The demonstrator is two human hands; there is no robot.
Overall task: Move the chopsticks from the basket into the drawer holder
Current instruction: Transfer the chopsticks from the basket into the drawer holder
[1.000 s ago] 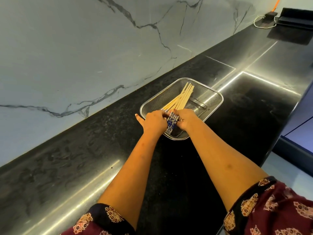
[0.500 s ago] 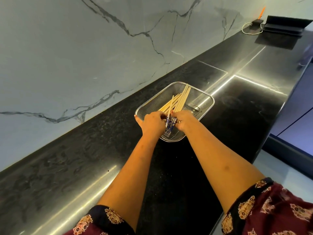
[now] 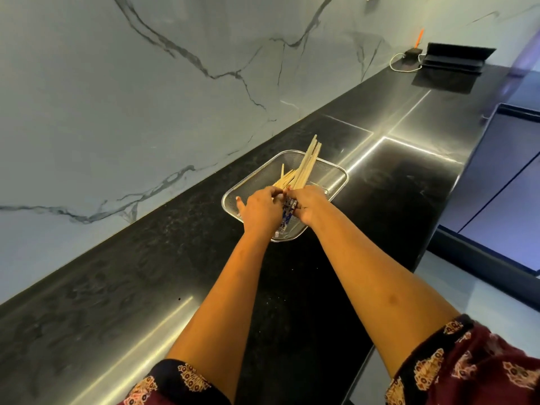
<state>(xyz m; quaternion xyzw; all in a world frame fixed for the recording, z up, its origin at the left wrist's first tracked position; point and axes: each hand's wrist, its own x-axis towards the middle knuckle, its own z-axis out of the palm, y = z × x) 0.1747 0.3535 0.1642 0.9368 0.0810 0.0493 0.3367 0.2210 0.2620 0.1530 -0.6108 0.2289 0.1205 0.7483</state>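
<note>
Pale wooden chopsticks [image 3: 304,168] are bunched together over a wire mesh basket [image 3: 340,175]. The basket sits on the black, speckled bench [image 3: 292,287], close to the grey-veined marble wall [image 3: 146,97]. The sticks point away from the person. The longest ones tilt upward, so their thin tips reach past the far rim of the basket. A few lie lower and fan out to the left inside it. Their near ends carry a blue and white pattern and show in the gap between the two hands.

The right hand [image 3: 308,204] grips the bundle just above the patterned ends, with its fingers [image 3: 292,194] curled round the sticks. The left hand [image 3: 258,210] meets it from the other side. Its fingers are bent over the pale shafts and hold them, while the thumb sticks out to the left over the near corner of the basket. Both hands are above the near half of the basket, and the knuckles are almost touching.

Both forearms are bare and stretch out from dark red patterned sleeves [image 3: 473,366] at the bottom edge of the view.

Far down the bench, well apart from the basket, a flat black device [image 3: 455,58] lies with a white cable [image 3: 400,64] looped beside it. A small orange stick [image 3: 420,38] stands just behind the cable.
</note>
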